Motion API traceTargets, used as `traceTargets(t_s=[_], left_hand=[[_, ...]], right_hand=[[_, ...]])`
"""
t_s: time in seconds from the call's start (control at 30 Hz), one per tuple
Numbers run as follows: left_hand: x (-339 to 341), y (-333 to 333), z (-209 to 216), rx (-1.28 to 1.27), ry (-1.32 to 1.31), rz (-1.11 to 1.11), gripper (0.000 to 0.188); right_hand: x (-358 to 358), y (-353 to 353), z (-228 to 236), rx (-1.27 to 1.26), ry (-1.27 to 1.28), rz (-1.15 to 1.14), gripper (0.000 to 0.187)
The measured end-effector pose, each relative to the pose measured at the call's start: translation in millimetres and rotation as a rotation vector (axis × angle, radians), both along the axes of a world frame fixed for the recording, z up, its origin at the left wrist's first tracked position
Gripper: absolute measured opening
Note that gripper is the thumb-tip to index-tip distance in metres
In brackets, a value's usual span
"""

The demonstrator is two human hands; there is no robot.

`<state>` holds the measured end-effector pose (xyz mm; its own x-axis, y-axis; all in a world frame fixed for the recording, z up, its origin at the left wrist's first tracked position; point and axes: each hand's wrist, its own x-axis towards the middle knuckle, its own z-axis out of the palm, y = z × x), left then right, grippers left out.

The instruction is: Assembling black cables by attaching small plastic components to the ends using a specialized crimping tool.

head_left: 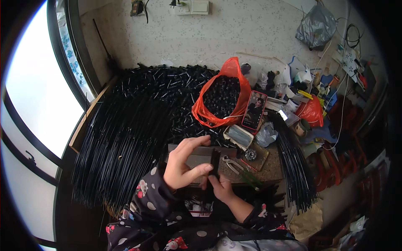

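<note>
My left hand is raised over the near edge of the worktable, its thumb and fingers apart. Beside its fingertips stands a narrow dark black piece, whose kind I cannot make out. Just below and right of it, my right hand is closed around the lower end of a black part, mostly hidden by the fingers. Behind the left hand sits a grey metal block or plate. Pliers lie to the right of the hands, near a small round cluster of shiny metal bits.
Long thin black rods cover the table's left; another bundle hangs over its right edge. Short black tubes are heaped behind. A red plastic bag holds small black parts. A phone leans beside a rectangular tray.
</note>
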<state>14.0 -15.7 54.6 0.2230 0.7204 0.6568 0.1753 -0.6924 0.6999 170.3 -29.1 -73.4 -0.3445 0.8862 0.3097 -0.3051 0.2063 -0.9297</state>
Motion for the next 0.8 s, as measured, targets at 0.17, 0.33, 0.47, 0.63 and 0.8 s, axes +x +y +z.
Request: traceTargets(t_s=[0.17,0.33,0.47,0.63,0.8], left_hand=[[-4.7,22.3,-56.9,-0.443,0.116,-0.224,0.014],[-18.9,29.3,-20.7,-0.521,0.170,-1.081,0.050],[-40.9,143.1,-56.1,-0.699,-0.040,-0.393,0.070],[-87.0,286.1,-122.9,-0.578,0.361,0.793,0.066],[-73.9,327.4,-135.2,-0.542,0.693,0.825,0.032]], right_hand=[[-11.0,7.5,-56.3,0.054,-0.005,-0.071,0.023],[0.5,4.1,-44.2,-0.327,0.125,-0.010,0.023],[6.7,-3.2,-48.3,-0.512,0.238,-0.122,0.021],[1.0,6.1,-46.2,-0.508,0.163,-0.154,0.020],[4.3,13.4,-47.6,-0.572,0.171,-0.177,0.020]])
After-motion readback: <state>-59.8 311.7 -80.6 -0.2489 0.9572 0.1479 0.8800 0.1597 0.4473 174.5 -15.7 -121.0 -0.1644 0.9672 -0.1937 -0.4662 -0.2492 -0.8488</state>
